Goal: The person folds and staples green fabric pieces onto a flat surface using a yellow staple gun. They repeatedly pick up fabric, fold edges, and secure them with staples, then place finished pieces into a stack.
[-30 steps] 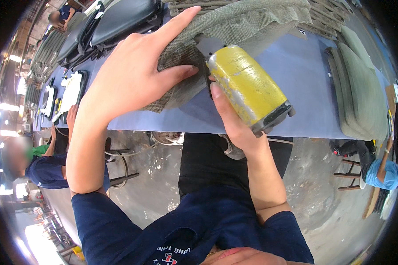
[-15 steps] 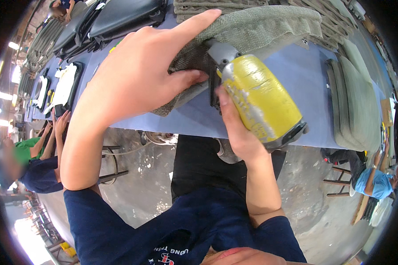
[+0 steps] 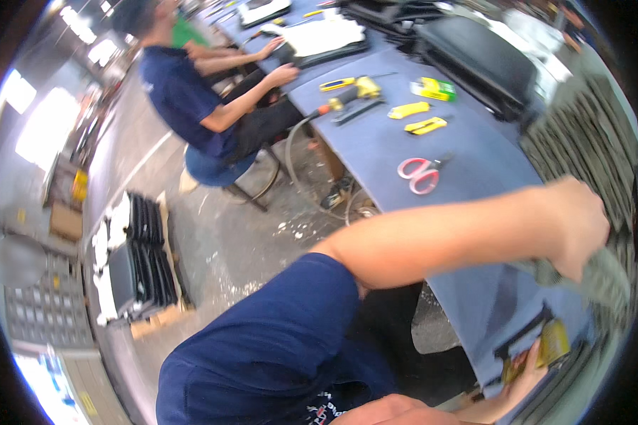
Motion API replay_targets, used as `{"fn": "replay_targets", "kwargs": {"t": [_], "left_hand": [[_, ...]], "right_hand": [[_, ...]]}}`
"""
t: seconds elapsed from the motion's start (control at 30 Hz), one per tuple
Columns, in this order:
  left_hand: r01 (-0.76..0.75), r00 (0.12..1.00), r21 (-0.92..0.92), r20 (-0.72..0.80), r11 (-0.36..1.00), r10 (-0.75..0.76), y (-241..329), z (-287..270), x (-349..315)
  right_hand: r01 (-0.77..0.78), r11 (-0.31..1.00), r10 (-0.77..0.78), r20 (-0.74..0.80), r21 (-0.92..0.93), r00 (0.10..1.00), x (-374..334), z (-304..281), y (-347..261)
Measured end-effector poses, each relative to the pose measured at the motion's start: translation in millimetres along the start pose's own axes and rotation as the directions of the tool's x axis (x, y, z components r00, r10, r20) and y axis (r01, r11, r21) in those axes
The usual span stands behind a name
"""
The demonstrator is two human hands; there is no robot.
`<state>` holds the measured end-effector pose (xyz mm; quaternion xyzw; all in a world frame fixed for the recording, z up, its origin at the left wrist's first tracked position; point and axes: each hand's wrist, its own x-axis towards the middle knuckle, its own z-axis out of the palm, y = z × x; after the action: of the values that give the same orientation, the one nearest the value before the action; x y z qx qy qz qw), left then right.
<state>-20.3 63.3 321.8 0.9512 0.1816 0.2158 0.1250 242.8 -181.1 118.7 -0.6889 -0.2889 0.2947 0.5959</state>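
Observation:
My left hand (image 3: 573, 221) is at the right of the view, its fingers curled over a piece of grey-green upholstered fabric (image 3: 606, 287). Much of the piece is hidden by the hand and the edge of the picture. Lower right, my right hand (image 3: 526, 374) is wrapped round a yellow and black staple gun (image 3: 556, 340), which is just over the blue table (image 3: 485, 290). A gap separates the staple gun from the fabric piece.
Scissors with pink-white handles (image 3: 422, 175), yellow cutters (image 3: 425, 126) and another yellow air tool (image 3: 365, 88) lie on the table. Black padded panels (image 3: 478, 60) and stacked grey-green covers (image 3: 581, 142) stand beyond. A co-worker in navy (image 3: 191, 99) sits at left; stacked panels (image 3: 138, 255) stand on the floor.
My view has swung left. My left arm now reaches far right with the fabric piece, and the staple gun in my right hand has come away from it.

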Motion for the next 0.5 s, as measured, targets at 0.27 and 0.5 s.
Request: {"fn": "replay_targets", "kwargs": {"t": [0.27,0.5], "left_hand": [[-0.013,0.994,0.072,-0.109,0.997,0.021,-35.9,19.0,35.5],[0.109,0.965,0.084,-0.246,0.99,-0.086,-98.4,-25.8,8.0]], "right_hand": [[-0.047,0.621,-0.173,-0.195,-0.782,0.965,74.5,-154.5,133.6],[0.025,0.885,-0.17,-0.274,-0.464,0.946,54.7,-18.3,36.6]]}}
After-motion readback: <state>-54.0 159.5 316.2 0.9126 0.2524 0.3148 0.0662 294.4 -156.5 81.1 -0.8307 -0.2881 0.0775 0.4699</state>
